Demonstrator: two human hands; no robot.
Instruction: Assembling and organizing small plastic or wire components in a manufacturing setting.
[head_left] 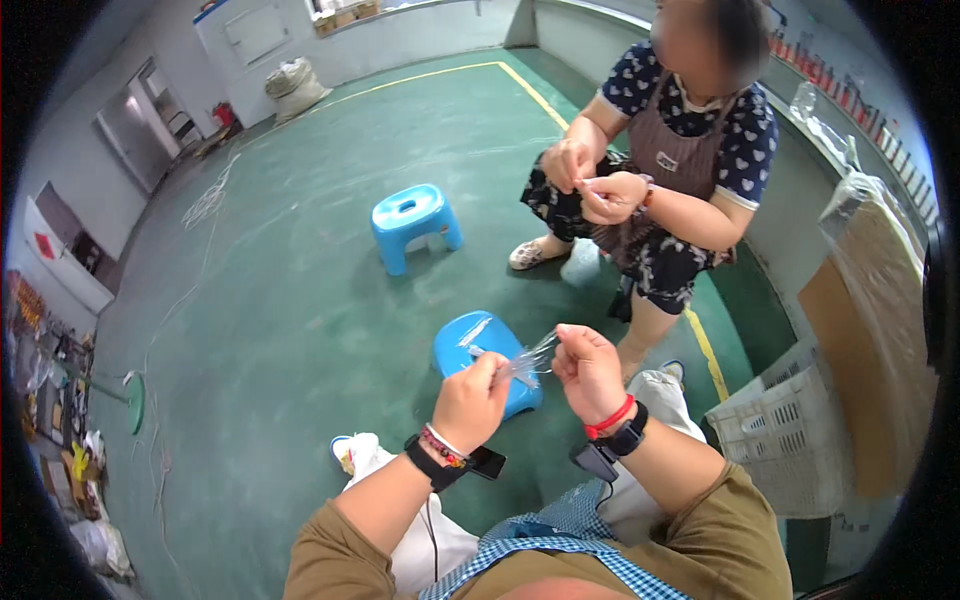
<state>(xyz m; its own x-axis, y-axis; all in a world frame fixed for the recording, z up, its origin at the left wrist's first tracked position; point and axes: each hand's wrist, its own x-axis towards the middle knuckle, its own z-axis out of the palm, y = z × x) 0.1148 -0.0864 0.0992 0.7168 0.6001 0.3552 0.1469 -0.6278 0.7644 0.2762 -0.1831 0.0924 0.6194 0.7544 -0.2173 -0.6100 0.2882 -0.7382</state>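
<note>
My left hand (470, 404) pinches one end of a crumpled piece of clear plastic film (531, 360). The other end is gripped between the closed fingertips of my right hand (588, 372), so the film stretches between both hands. Directly below them stands a small blue stool (462, 337), its seat partly hidden by the film and my left hand. Something clear and shiny appears to lie on that seat, but its kind is hard to make out. Both my wrists wear dark straps with small devices.
Facing me on the right, a seated person (690, 170) holds something small between their fingers. A second blue stool (410, 217) stands farther off. White plastic crates (785, 440) and cardboard (868, 370) line the right wall. Thin cords (207, 200) trail over the green floor.
</note>
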